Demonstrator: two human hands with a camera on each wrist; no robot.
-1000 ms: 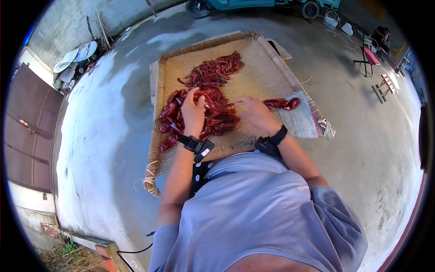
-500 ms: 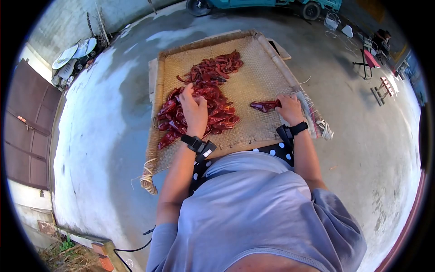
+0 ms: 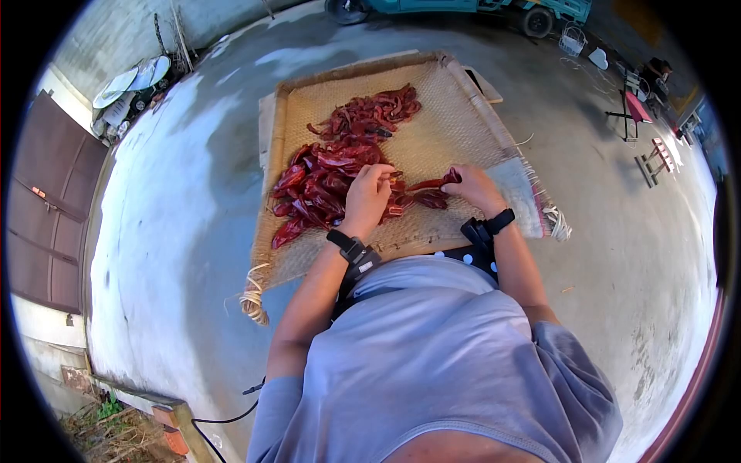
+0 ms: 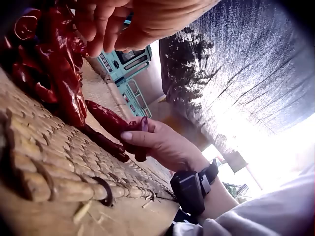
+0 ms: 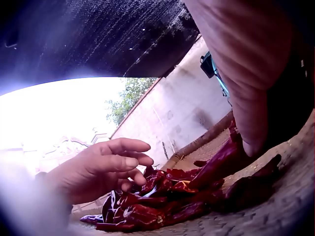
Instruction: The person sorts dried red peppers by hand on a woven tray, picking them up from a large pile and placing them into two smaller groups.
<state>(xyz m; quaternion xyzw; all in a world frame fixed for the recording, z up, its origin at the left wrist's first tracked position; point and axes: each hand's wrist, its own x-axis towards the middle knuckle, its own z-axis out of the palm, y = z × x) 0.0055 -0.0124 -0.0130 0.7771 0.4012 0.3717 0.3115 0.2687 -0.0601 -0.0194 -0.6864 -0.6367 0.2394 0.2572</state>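
My right hand (image 3: pixel 475 189) pinches a dried red chili pepper (image 4: pixel 106 117) between thumb and fingers at its near end. The pepper's other end points left toward the large pile of glossy dried red chilies (image 3: pixel 312 189). Another dark pepper (image 4: pixel 106 142) lies on the woven tray (image 3: pixel 455 100) just below the held one. Over the right edge of the pile hovers my left hand (image 3: pixel 368 199). Its fingers are loosely bent with nothing between them, as the right wrist view also shows. Farther back on the tray is a second heap of smaller, duller chilies (image 3: pixel 374 112).
A pale cloth (image 3: pixel 509 193) covers the tray's right front corner, by a rope-bound corner (image 3: pixel 557 222). The tray's near edge meets my lap. Beyond are a teal vehicle (image 3: pixel 421 6), a small wooden stool (image 3: pixel 654 160) and a seated person (image 3: pixel 658 73) at far right.
My right hand first went right to the chili near the cloth, then came back left with it toward the pile. My left hand lifted from the pile's middle and shifted right.
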